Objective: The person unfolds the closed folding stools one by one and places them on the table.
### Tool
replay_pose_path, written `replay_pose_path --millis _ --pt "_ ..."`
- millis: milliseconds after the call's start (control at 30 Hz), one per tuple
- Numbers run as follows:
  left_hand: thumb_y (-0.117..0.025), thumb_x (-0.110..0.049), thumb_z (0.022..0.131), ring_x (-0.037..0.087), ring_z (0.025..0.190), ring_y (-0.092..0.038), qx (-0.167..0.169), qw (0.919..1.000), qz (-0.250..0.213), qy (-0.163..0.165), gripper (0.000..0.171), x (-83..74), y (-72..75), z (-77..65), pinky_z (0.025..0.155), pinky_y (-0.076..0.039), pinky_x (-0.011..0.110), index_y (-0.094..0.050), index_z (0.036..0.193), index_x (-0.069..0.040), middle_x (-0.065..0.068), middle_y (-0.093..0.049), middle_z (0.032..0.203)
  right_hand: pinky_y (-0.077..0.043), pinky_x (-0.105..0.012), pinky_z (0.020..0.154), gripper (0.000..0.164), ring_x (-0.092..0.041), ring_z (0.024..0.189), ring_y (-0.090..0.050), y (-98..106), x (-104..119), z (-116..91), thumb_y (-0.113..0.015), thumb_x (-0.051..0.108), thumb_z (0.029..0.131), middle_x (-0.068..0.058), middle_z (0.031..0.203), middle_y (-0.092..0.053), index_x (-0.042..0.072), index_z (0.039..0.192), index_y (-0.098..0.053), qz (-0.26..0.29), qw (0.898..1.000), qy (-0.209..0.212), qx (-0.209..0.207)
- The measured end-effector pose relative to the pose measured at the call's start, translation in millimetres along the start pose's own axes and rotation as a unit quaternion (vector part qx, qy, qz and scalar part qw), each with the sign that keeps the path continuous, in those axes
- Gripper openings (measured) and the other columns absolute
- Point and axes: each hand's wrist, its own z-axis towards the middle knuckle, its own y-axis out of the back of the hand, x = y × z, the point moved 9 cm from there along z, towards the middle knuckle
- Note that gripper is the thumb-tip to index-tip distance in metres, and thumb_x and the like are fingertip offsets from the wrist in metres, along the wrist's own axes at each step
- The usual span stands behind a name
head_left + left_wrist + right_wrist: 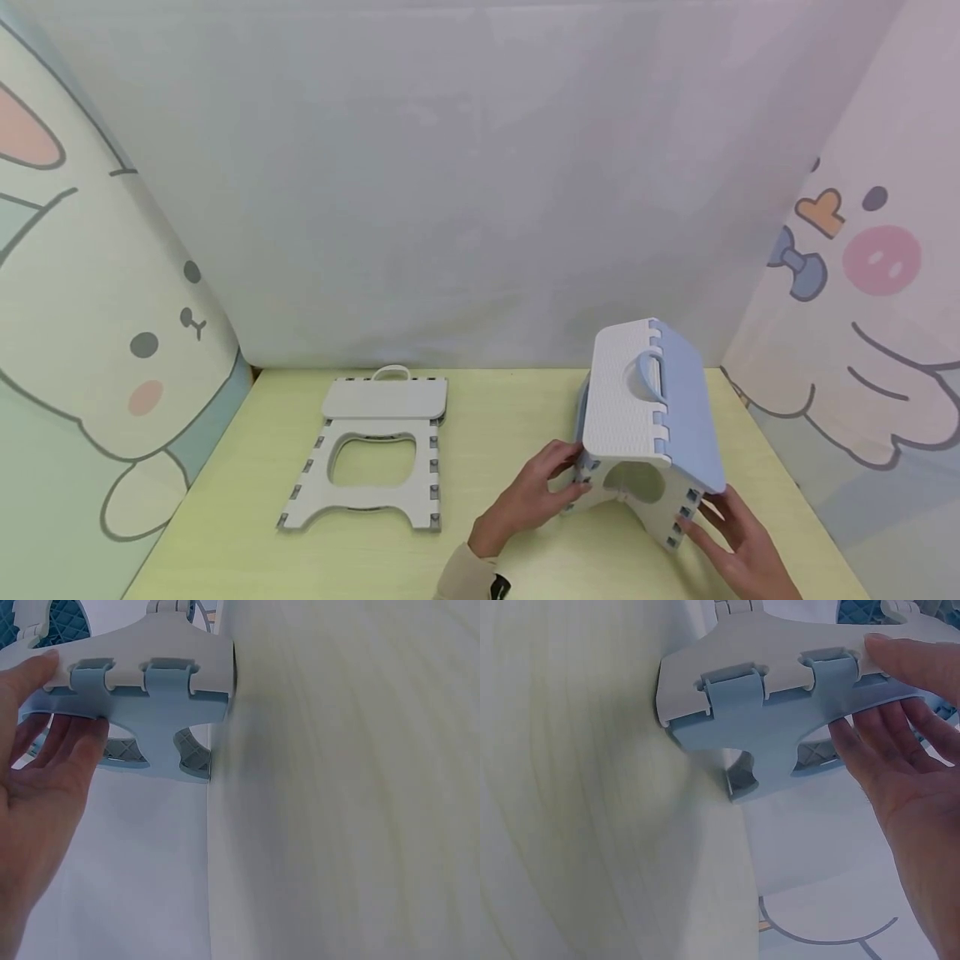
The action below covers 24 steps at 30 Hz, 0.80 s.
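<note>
A blue and white folding step stool stands half unfolded on the right side of the table, its two top panels sloping like a roof. A blue carry handle sits at the ridge. My left hand grips the near edge of the left leg panel, with thumb on the white end piece and fingers behind the blue leg. On the other side, my right hand holds the right leg panel the same way, its fingers reaching under the blue leg.
A white folding stool with grey hinges lies folded flat at the table's left. The pale yellow-green table meets a white sheet at the back. Cartoon-printed panels flank both sides.
</note>
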Motion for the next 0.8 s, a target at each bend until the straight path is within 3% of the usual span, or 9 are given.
replay_pose_path --millis 367,800 --pt "-0.061 -0.006 0.092 0.016 0.116 -0.051 0.010 0.9999 0.001 0.005 0.051 -0.1 -1.3 -0.3 0.098 -0.046 0.030 -0.040 0.138 -0.007 0.009 -0.049 0.121 -0.050 -0.017 0.085 0.077 0.015 0.113 -0.041 0.0 -1.8 0.0 -0.069 0.018 0.088 0.010 0.135 -0.041 0.023 0.150 -0.024 -0.007 1.000 -0.019 0.003" --pt "-0.061 -0.009 0.092 0.013 0.116 -0.050 0.018 0.9997 0.001 0.015 0.051 2.5 -2.3 0.6 0.099 -0.044 0.027 -0.039 0.138 -0.006 0.009 -0.048 0.122 -0.049 -0.016 0.086 0.079 0.011 0.117 -0.043 0.7 -1.2 2.1 -0.069 0.009 0.086 0.010 0.138 -0.041 0.020 0.150 -0.024 0.011 1.000 0.015 0.008"
